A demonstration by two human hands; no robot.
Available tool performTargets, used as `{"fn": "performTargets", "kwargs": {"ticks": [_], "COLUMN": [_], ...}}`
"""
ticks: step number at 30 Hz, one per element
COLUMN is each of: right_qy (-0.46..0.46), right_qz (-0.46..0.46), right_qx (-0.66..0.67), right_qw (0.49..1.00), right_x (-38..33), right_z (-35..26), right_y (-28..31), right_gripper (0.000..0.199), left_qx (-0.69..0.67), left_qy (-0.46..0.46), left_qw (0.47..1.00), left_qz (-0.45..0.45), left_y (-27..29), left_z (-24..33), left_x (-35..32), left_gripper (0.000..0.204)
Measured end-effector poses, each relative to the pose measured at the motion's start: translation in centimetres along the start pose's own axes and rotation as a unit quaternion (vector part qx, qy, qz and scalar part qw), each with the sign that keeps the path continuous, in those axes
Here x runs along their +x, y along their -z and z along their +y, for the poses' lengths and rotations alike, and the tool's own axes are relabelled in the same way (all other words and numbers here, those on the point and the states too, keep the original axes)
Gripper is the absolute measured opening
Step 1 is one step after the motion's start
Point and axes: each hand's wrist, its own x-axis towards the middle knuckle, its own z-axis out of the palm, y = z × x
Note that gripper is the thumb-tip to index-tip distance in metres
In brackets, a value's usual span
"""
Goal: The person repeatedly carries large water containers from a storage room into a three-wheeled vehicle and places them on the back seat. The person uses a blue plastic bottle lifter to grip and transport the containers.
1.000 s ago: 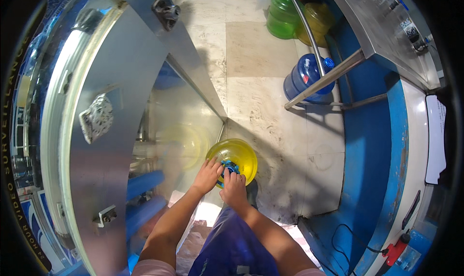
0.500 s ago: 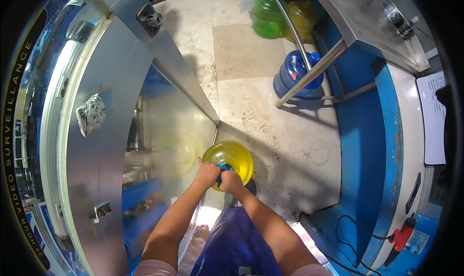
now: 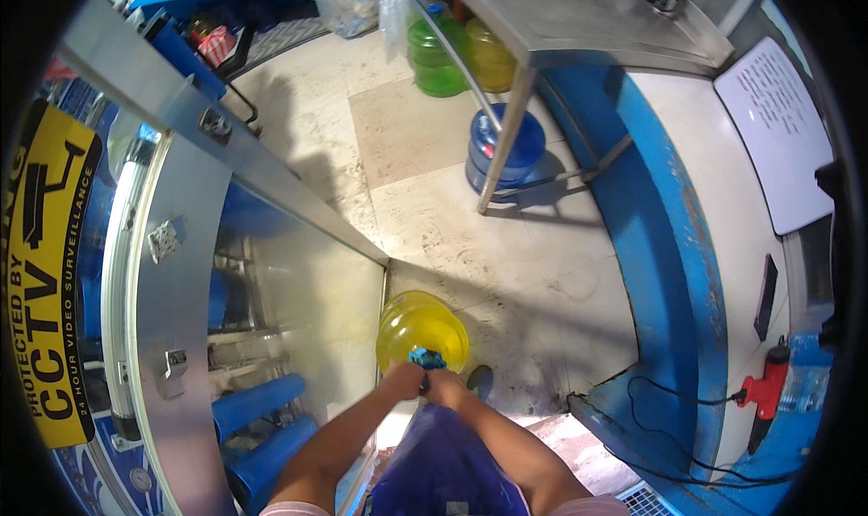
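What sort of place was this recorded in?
Probably a water-refilling shop or similar work area: there is a large yellow jug up close, a green jug and a blue jug farther off, and a metal table.

The nearest water jug (image 3: 417, 324) was tinted translucent yellow, and its neck fitting (image 3: 427, 359) was coloured bright blue. The apron (image 3: 443, 466) was dyed deep purple-blue, and the sleeves (image 3: 297, 510) were coloured pale pink. A green jug (image 3: 438, 60), an amber jug (image 3: 491, 57) and a blue jug (image 3: 520, 154) were seen beyond. The cream floor tiles (image 3: 434, 231) were smudged grey and interrupted by one tan tile (image 3: 425, 127). The wall panel (image 3: 665, 272) was painted blue, and the power tool (image 3: 770, 385) was coloured red and black. The yellow sign (image 3: 56, 267) was patterned with black lettering and a black camera figure.
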Motion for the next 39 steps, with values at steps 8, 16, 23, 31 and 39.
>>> {"fn": "performTargets", "kwargs": {"ticks": [8, 16, 23, 31, 39], "right_qy": [0.018, -0.146, -0.32, -0.404, -0.426], "right_qz": [0.227, 0.18, 0.311, 0.483, 0.505], "right_qx": [0.083, 0.134, 0.251, 0.343, 0.42], "right_qw": [0.97, 0.963, 0.859, 0.697, 0.622], "right_x": [-8.7, -29.9, -47.0, -56.9, -65.1], "right_z": [1.4, -5.6, -14.5, -16.8, -1.1], "right_y": [-3.8, 0.1, -5.1, -19.6, -29.6], "right_gripper": [0.032, 0.03, 0.035, 0.034, 0.034], "left_qx": [0.081, 0.066, 0.2, 0.368, 0.436], "left_qy": [-0.145, -0.245, -0.414, -0.572, -0.563], "left_qw": [0.986, 0.964, 0.867, 0.684, 0.639], "left_qz": [-0.017, -0.075, -0.193, -0.262, -0.291], "left_y": [2.1, 7.9, 12.4, 2.4, -14.7], "left_z": [7.4, 21.5, 34.2, 45.7, 60.5], "left_x": [-3.6, -14.8, -26.7, -35.2, -31.7], "left_gripper": [0.026, 0.025, 0.028, 0.042, 0.038]}}
